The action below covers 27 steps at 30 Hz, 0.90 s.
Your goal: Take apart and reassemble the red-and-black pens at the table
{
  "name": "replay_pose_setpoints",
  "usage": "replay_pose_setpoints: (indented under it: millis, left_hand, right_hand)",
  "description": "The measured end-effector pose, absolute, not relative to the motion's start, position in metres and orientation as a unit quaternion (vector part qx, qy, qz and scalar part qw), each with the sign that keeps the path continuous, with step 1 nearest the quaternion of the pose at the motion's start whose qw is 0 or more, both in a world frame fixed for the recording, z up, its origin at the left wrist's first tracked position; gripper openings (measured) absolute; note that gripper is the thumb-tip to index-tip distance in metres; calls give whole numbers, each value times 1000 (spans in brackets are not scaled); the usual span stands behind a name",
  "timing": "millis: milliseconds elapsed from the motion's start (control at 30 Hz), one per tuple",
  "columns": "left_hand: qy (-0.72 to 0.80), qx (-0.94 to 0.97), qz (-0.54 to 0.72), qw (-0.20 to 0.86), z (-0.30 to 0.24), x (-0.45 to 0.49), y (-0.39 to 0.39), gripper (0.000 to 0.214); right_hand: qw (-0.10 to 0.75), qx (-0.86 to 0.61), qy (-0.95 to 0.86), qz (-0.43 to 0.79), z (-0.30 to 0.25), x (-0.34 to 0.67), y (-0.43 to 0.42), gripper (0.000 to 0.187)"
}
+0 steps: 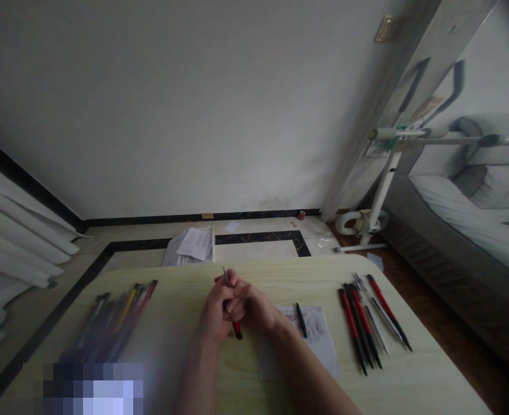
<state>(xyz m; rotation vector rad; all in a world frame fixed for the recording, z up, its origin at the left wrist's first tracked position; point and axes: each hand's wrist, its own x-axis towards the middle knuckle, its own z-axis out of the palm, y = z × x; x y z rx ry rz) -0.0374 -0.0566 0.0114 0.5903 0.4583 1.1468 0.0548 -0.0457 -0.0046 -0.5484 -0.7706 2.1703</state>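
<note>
Both my hands meet above the middle of the table. My left hand (216,311) is closed round a red and black pen (237,328), whose thin metallic end sticks up past the fingers and whose red part with a black tip shows below. My right hand (254,305) is pressed against the left, its fingers closed at the same pen; the exact grip is hidden. Under my right forearm lies a white sheet of paper (323,346) with dark and reddish scribbles. A short black pen-like piece (301,320) rests on that sheet.
Several red-and-black pens (353,323) and white or clear pen parts (386,320) lie at the table's right. Several blurred pens (127,311) are on the left. Beyond the far edge stands a box with papers (196,245); exercise equipment (379,190) and a sofa (474,230) are right.
</note>
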Motion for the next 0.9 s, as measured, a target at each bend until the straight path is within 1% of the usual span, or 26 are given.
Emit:
replay_pose_setpoints:
  millis: [167, 400, 633, 767, 900]
  left_hand:
    - [222, 270, 530, 773, 13, -38, -57, 16]
    - [211, 270, 534, 773, 8, -39, -56, 17]
    - [242, 282, 532, 761, 11, -39, -57, 18]
    - [256, 293, 529, 754, 12, -38, -57, 19]
    - [270, 299, 528, 748, 12, -37, -60, 19]
  right_hand:
    - [387, -217, -307, 842, -2, 53, -47, 25]
    - [377, -232, -283, 851, -5, 51, -46, 25]
    - [375, -226, -258, 861, -1, 51, -44, 27]
    - [386, -214, -236, 865, 4, 52, -44, 20]
    - [371, -214, -237, 872, -2, 52, -45, 14]
